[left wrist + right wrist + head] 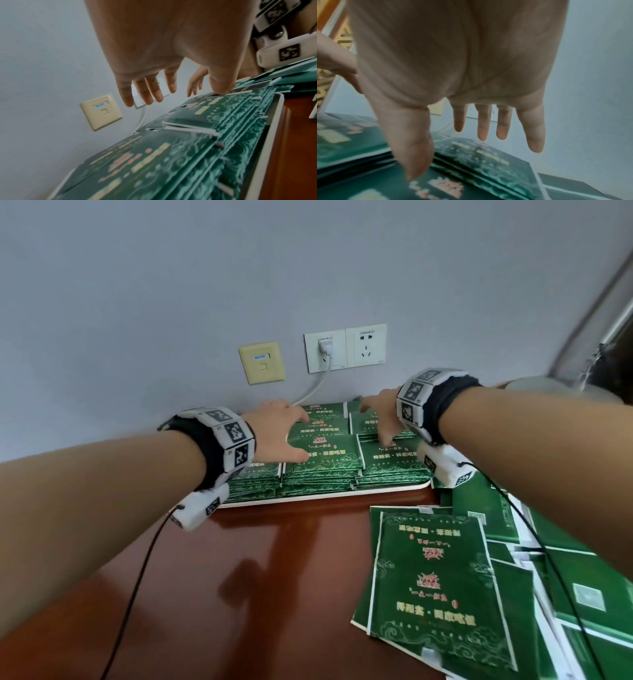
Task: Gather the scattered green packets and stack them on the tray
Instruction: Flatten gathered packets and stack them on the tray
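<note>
Your left hand (281,429) and right hand (378,419), fingers spread, hold nothing; loose green packets (435,573) lower right look thin, slippery — pinch the edges

Stacked packets (322,460) on tray (308,497) against wall, loose packets (435,583) on table (239,577) front right

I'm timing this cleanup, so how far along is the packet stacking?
Several stacks of green packets already fill the white tray. Both open hands, left hand and right hand, hover over the stacks, holding nothing. A pile of loose packets still waits on the wooden table.
</note>
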`<state>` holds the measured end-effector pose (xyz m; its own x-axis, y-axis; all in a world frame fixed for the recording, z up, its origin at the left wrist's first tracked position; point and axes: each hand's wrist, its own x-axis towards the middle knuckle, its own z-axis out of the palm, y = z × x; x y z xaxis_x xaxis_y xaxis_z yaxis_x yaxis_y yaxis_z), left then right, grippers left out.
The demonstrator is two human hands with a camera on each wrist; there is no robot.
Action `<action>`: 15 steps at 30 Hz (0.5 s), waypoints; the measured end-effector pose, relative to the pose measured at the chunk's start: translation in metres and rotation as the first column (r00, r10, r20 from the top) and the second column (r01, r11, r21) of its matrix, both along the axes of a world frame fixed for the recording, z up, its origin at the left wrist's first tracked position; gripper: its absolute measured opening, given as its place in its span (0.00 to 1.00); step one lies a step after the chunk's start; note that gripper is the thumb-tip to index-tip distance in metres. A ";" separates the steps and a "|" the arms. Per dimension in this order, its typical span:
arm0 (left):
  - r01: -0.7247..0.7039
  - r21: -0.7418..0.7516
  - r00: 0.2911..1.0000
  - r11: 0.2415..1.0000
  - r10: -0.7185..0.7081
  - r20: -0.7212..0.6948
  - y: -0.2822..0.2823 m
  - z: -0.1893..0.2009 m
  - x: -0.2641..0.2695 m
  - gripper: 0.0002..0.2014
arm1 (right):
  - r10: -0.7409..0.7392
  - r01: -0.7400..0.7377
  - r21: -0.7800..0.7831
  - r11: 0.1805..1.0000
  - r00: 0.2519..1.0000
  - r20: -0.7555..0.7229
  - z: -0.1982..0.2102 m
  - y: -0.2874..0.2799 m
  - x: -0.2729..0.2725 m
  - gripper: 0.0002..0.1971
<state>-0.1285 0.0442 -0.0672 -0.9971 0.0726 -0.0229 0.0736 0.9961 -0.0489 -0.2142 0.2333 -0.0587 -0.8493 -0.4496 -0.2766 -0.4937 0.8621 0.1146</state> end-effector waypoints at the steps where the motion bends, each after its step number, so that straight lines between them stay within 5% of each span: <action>1: -0.028 -0.003 1.000 1.000 0.028 -0.003 -0.008 0.002 0.008 0.33 | 0.010 -0.010 -0.006 1.000 1.000 -0.010 0.002 -0.005 0.007 0.42; 8: -0.239 -0.038 0.970 0.970 0.240 0.027 -0.076 0.011 0.089 0.38 | 0.166 -0.169 -0.030 0.985 0.982 -0.091 0.024 -0.054 0.075 0.40; 15: -0.386 -0.074 0.922 0.920 0.387 0.008 -0.151 0.004 0.164 0.32 | 0.353 -0.363 -0.075 0.929 0.927 -0.124 0.016 -0.135 0.147 0.37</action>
<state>0.0351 -0.1069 -0.0632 -0.9464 -0.3209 -0.0362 -0.3145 0.9413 -0.1224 -0.0676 0.0982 -0.0432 -0.6490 -0.7488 -0.1347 -0.7608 0.6395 0.1105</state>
